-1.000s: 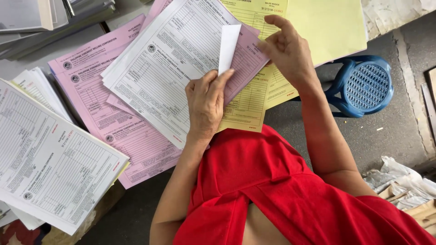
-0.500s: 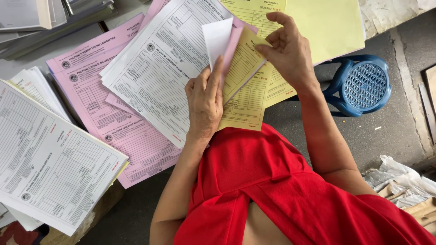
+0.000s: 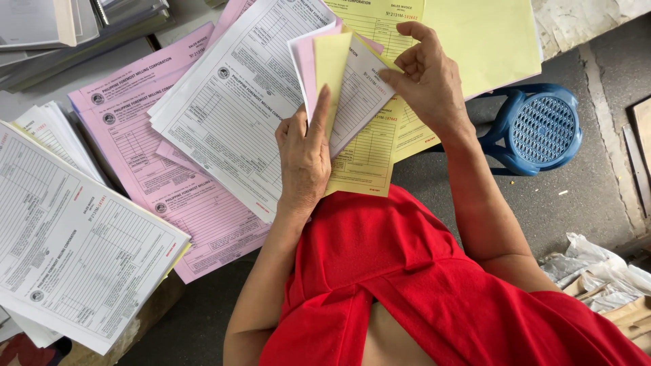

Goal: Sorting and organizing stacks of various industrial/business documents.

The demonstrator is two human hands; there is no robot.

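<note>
Lifted forms (image 3: 342,81) between both hands, pink stack (image 3: 169,183), blue stool (image 3: 539,129) beside

Two hands work the paper: a left hand (image 3: 303,159) and a right hand (image 3: 427,81). One blue plastic stool (image 3: 539,129) stands right. Printed forms come in three colours: white forms (image 3: 230,108), pink forms (image 3: 156,176), yellow forms (image 3: 369,159).

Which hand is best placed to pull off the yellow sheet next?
Probably the right hand: its fingertips pinch the free edge of the fanned forms, by the yellow sheet. The left hand grips the set from below.
</note>
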